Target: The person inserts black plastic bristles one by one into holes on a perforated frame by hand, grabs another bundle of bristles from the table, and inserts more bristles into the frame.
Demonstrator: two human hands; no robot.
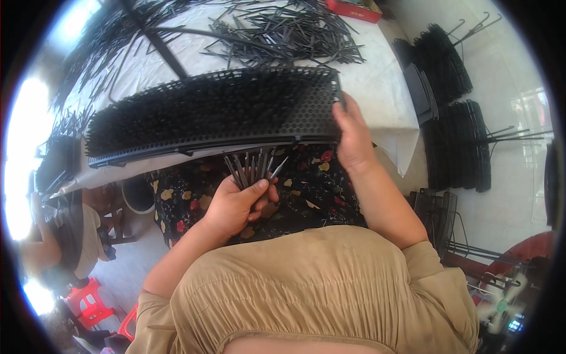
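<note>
Left hand: left hand (236,203) is clenched around a bundle of pins (253,168), thumb laid across their lower ends, tips fanned upward just below the grid's near edge.
Right hand: right hand (352,138) grips the right end of the grid (218,109), fingers curled over its corner, holding it tilted up against the tabletop edge.
Grid: long black perforated panel, already bristling with pins over most of its width; it lies along the near edge of the tabletop (377,88), partly over the lap.
Pins: thin, dark, pointed rods; whether any tip is already in a hole cannot be told.
Doing it well: keep the right hand firm so the panel does not rock; I would judge it best to feed one pin at a time from the fan, thumb sliding it forward, rather than pushing several at once.
Risk: a loose clench could let the bundle slip onto the floral lap (306,189).
Supply: a loose heap of pins (283,35) lies on the white cloth beyond the grid, within reach.
Around: stacks of black grids (457,141) stand on the floor to the right; red stools (88,301) lower left.
</note>
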